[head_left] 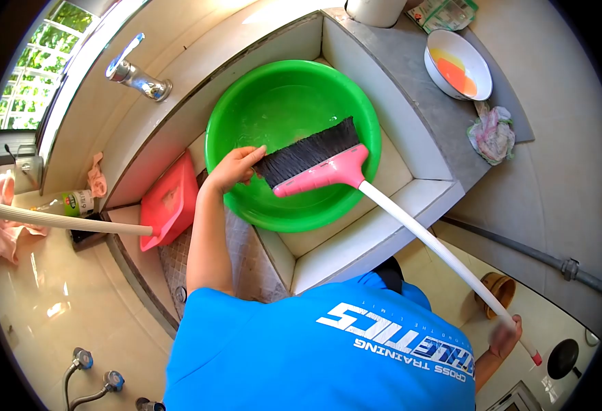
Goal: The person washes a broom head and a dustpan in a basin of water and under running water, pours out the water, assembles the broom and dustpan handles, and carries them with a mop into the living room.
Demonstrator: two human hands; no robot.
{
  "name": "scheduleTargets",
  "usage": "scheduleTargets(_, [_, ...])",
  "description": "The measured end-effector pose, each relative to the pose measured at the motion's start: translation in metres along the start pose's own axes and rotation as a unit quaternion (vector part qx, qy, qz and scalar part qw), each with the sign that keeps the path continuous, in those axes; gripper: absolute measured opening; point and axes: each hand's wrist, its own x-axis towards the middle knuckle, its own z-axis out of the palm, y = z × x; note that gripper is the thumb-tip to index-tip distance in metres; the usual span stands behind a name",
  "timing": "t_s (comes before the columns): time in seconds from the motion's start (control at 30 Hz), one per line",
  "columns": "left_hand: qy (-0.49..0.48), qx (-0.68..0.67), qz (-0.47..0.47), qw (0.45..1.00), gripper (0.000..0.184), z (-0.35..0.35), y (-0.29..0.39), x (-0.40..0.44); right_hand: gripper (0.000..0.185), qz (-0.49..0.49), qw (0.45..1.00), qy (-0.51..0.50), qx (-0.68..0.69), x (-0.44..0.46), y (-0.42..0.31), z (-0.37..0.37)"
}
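Over the green basin lies a broom with a pink head, black bristles and a long white handle. My left hand is closed, with thumb and fingers pinching the left end of the bristles. Far along the handle, near its red tip, my right hand is wrapped around the shaft. Clear water appears to lie in the basin under the broom head.
The basin sits in a tiled sink with a raised rim. A chrome faucet stands at upper left. Left of the basin is a pink dustpan. A white bowl and crumpled cloth lie on the right counter.
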Motion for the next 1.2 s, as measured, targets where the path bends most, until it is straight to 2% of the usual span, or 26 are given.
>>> scheduleTargets(0.13, [-0.061,-0.080,0.036,0.994,0.036,-0.007,-0.002,-0.010,0.022,-0.017,0.999,-0.043,-0.007,0.000,0.000,0.003])
scheduleTargets(0.2, [-0.009,0.061,0.033,0.998,0.035,-0.002,0.006,-0.015,0.022,-0.013,0.999,-0.042,-0.006,0.001,0.000,0.003])
scheduleTargets(0.23, [-0.008,0.060,0.033,0.998,0.035,-0.001,0.004,-0.014,0.022,-0.018,0.999,-0.034,-0.005,0.001,0.001,0.003])
scheduleTargets(0.3, [0.026,0.011,0.080,0.996,0.037,0.002,-0.001,-0.009,0.022,-0.022,0.999,-0.024,-0.006,0.000,0.000,0.003])
scheduleTargets(0.33, [0.025,0.011,0.080,0.996,0.037,0.003,-0.001,-0.007,0.023,-0.009,0.998,-0.055,0.000,-0.001,-0.004,0.005])
scheduleTargets(0.4, [0.024,-0.090,0.074,0.993,0.035,0.004,-0.001,-0.004,0.024,0.003,0.996,-0.085,0.004,0.000,-0.001,-0.003])
scheduleTargets(0.47, [0.025,-0.116,0.080,0.990,0.034,0.007,-0.003,0.000,0.025,-0.026,0.999,0.023,-0.038,0.007,0.013,-0.031])
scheduleTargets(0.5, [0.026,-0.142,0.084,0.986,0.033,0.008,-0.004,0.001,0.025,-0.026,0.999,0.023,-0.038,0.007,0.011,-0.032])
scheduleTargets(0.57, [0.035,-0.178,0.081,0.980,0.032,0.009,-0.002,0.001,0.027,0.029,0.998,-0.049,-0.036,0.005,0.004,-0.036])
scheduleTargets(0.7, [0.063,-0.272,0.066,0.958,0.031,0.013,-0.002,0.003,0.028,0.057,0.994,-0.089,-0.030,0.008,0.006,-0.035])
scheduleTargets(0.77, [0.090,-0.282,0.082,0.952,0.031,0.014,-0.005,0.006,0.008,0.000,0.996,0.080,-0.039,0.004,0.008,-0.001])
scheduleTargets(0.87, [0.140,-0.283,0.088,0.945,0.030,0.017,0.002,0.004,0.009,0.006,0.994,0.105,-0.034,0.004,0.006,0.004])
scheduleTargets(0.93, [0.165,-0.274,0.080,0.944,0.029,0.017,0.007,-0.001,0.009,0.012,0.996,0.086,-0.033,0.006,0.005,-0.001])
scheduleTargets(1.03, [0.049,-0.353,0.135,0.924,0.030,0.010,0.006,-0.005,0.009,0.022,0.998,0.045,-0.022,0.007,0.002,-0.001])
scheduleTargets(1.1, [-0.035,-0.427,0.154,0.891,0.031,0.007,0.003,-0.002,0.009,0.026,0.999,0.026,-0.012,0.009,0.003,-0.001])
scheduleTargets(1.2, [0.002,-0.368,0.143,0.919,0.030,0.008,0.002,0.002,0.009,0.015,0.997,0.069,-0.021,0.009,0.005,-0.002])
